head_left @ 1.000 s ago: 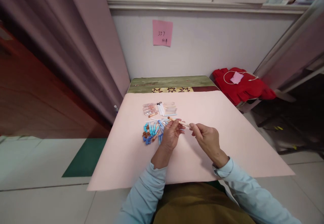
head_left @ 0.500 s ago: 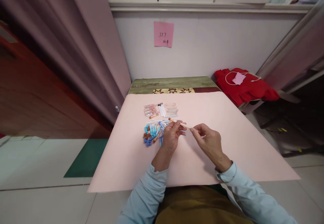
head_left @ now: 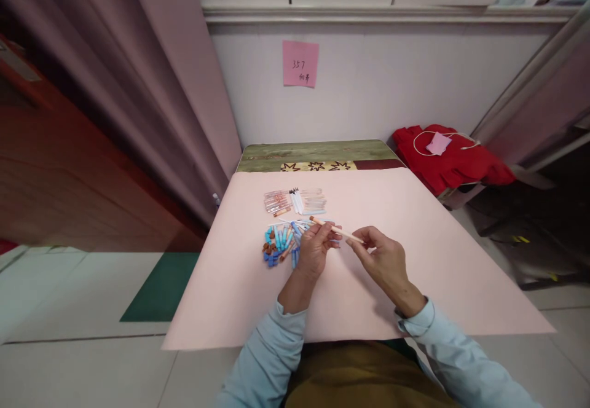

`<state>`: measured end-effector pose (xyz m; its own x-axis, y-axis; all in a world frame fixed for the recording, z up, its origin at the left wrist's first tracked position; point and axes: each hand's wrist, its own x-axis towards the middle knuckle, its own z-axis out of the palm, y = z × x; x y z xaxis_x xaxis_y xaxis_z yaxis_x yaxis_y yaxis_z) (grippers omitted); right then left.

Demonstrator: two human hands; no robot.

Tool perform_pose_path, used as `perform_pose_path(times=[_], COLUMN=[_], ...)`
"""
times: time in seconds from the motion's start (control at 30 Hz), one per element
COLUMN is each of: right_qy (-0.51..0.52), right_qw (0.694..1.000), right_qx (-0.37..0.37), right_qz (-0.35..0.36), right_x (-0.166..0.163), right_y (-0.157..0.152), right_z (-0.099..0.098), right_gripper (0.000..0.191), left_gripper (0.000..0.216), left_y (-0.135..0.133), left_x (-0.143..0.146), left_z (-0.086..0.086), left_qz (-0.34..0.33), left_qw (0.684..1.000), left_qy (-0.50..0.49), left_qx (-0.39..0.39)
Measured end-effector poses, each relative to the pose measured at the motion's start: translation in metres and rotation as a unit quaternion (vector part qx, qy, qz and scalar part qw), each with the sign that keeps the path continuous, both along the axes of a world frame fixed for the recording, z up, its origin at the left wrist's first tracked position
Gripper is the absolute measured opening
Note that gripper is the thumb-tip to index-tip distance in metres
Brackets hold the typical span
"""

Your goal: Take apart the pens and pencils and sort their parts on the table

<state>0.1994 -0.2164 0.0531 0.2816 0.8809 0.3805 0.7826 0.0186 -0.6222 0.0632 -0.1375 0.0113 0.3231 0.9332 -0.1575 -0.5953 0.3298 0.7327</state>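
Note:
A slim pen-like stick (head_left: 346, 234), cream with a brown end, slants between my two hands above the table. My left hand (head_left: 312, 251) is closed round its middle, with the brown end poking out past the fingers. At the other end, the thumb and fingers of my right hand (head_left: 382, 260) pinch the pale tip. Just left of my left hand lies a loose pile of blue, turquoise and brown pen parts (head_left: 278, 240), partly hidden by that hand. Behind it are clear reddish tubes (head_left: 276, 201), white sticks with black tips (head_left: 296, 201) and pale clear tubes (head_left: 315, 201), in rows.
Pale pink paper (head_left: 442, 279) covers most of the table, whose green wood-look far end (head_left: 318, 150) shows. A red cloth (head_left: 442, 162) with a white cable lies at the back right. A pink note (head_left: 300, 64) is stuck on the wall. A curtain (head_left: 184, 76) hangs at the left.
Between my hands, the cream part now looks thicker and reaches farther right, into my right fingers. Both hands keep nearly the same place; the view has shifted slightly.

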Motion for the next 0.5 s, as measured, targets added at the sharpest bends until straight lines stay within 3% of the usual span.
perform_pose_path(times=[0.2, 0.5], right_qy=[0.012, 0.043], right_qw=[0.999, 0.999], right_qx=[-0.038, 0.013], right_qz=[0.001, 0.012], right_x=[-0.0002, -0.0021], right_y=[0.0012, 0.0045], right_z=[0.0023, -0.0004], right_gripper=[0.045, 0.033], left_gripper=[0.037, 0.036], left_y=[-0.0004, 0.0024], left_x=[-0.0009, -0.0006], left_z=[0.0028, 0.0028], left_qz=[-0.002, 0.019], left_qw=[1.000, 1.000], left_qy=[-0.002, -0.010], left_qx=[0.005, -0.009])
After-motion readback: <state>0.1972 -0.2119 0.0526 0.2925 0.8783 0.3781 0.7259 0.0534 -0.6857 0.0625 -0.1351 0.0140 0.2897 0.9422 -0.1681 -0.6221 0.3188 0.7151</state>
